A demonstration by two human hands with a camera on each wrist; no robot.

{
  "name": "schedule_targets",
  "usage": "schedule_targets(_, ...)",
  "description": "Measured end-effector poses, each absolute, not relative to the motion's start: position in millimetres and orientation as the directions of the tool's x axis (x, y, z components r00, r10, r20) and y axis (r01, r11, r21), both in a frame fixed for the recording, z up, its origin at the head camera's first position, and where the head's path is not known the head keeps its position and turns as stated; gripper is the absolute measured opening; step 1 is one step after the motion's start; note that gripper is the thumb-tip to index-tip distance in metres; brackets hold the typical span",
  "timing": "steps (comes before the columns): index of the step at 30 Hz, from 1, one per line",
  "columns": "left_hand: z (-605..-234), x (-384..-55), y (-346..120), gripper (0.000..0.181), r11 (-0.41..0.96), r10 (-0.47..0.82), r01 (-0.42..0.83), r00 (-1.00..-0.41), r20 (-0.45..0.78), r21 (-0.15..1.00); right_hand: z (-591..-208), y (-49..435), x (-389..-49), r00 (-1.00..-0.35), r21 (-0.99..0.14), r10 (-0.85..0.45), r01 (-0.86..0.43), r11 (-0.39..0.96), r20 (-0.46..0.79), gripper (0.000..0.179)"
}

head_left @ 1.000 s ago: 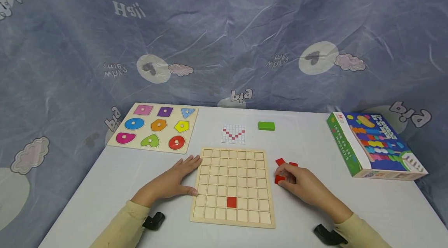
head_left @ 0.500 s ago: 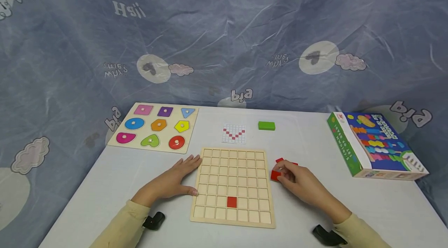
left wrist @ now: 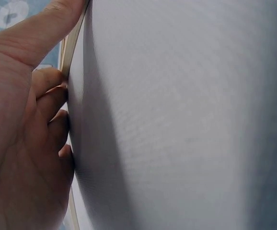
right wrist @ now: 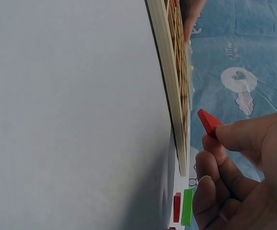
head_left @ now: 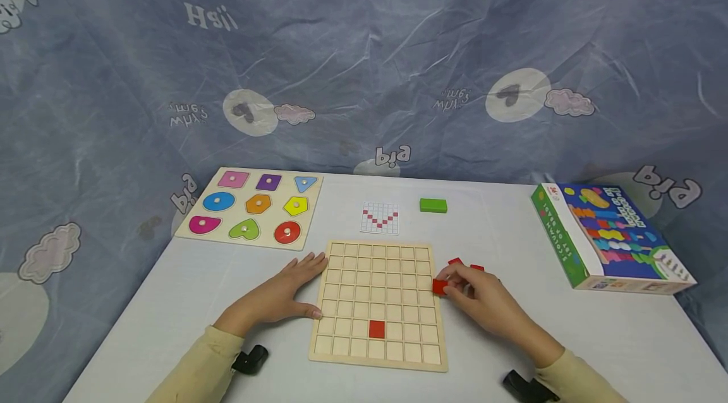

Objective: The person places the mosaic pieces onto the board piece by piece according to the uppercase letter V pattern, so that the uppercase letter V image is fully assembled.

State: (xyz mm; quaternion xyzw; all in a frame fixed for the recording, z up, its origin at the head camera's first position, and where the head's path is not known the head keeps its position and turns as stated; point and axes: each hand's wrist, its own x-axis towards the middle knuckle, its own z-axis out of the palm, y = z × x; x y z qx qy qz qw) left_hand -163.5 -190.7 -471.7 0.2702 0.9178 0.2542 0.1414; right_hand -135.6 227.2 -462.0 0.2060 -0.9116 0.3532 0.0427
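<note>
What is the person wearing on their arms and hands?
Both arms have long, pale yellow sleeves that end at the wrists. The left hand and right hand are bare: no gloves, rings or watch show. A small black device sits by the left wrist, and another black device sits by the right wrist; how they are fastened cannot be made out.

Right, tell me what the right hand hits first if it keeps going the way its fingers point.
Probably the wooden grid board: the right hand, pinching a red tile, points left at the board's right edge, though its height above it is unclear.
</note>
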Motion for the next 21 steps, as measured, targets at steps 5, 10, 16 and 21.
schedule_targets(5,-470.3,-163.0,-190.3,0.107,0.720,0.571,0.426,-0.812,-0.119,0.548,-462.8,222.6,-133.3,-0.905,-0.625,-0.344,-0.422,0.657,0.250,0.028)
schedule_targets(10,-470.1,-163.0,-190.1,0.108,0.723,0.569,0.423,-0.813,-0.124,0.546,-461.6,216.1,-132.1,-0.910,-0.646,-0.339,-0.408,0.645,0.237,0.025)
schedule_targets(16,-469.9,-162.6,-189.7,0.108,0.727,0.565,0.417,-0.815,-0.130,0.546,-459.8,208.1,-129.5,-0.924,-0.672,-0.330,-0.368,0.642,0.190,0.025)
schedule_targets(21,-470.3,-162.5,-190.0,0.108,0.730,0.562,0.416,-0.817,-0.130,0.542,-459.8,203.5,-127.7,-0.933,-0.671,-0.324,-0.343,0.657,0.158,0.024)
